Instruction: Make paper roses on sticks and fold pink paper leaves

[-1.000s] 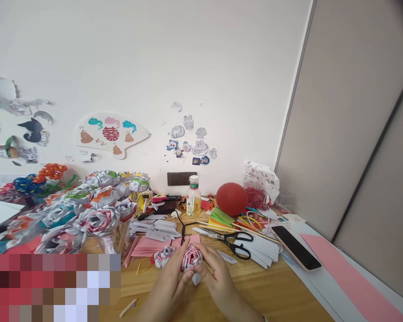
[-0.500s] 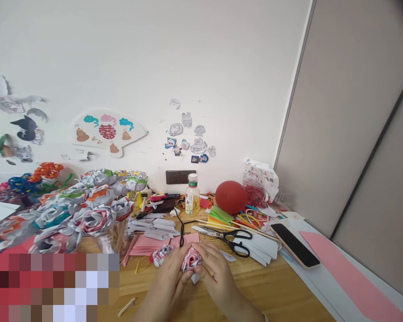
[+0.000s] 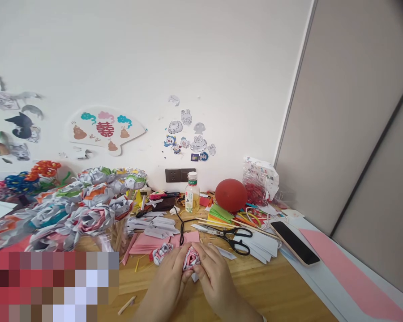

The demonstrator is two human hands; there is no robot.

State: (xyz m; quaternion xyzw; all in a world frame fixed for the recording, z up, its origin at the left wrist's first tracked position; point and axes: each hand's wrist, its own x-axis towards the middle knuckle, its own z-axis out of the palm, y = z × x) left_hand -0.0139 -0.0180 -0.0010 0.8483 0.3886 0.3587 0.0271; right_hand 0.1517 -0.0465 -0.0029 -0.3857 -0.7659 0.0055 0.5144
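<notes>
A pink and white folded paper flower [image 3: 191,259] sits between my two hands above the wooden table. My left hand [image 3: 172,270] wraps its left side, fingers curled over the top and thumb below. From the right, my right hand [image 3: 212,268] grips it, thumb at the lower petals and fingers at the upper edge. Just left of my left hand lies a second paper flower [image 3: 161,253], partly covered by that hand. A small white paper point [image 3: 195,278] shows beneath the held flower.
Black-handled scissors [image 3: 233,236], white paper pieces [image 3: 258,247] and pink sheets [image 3: 147,243] lie beyond my hands. Farther back stand a bottle [image 3: 192,197] and a red balloon [image 3: 231,195]. Many paper flowers [image 3: 94,217] fill the left. A phone [image 3: 295,243] rests at right.
Both hands stay around the flower, and their fingers have shifted slightly, pressing closer about the petals. The whole view has moved a little; nothing else has visibly changed.
</notes>
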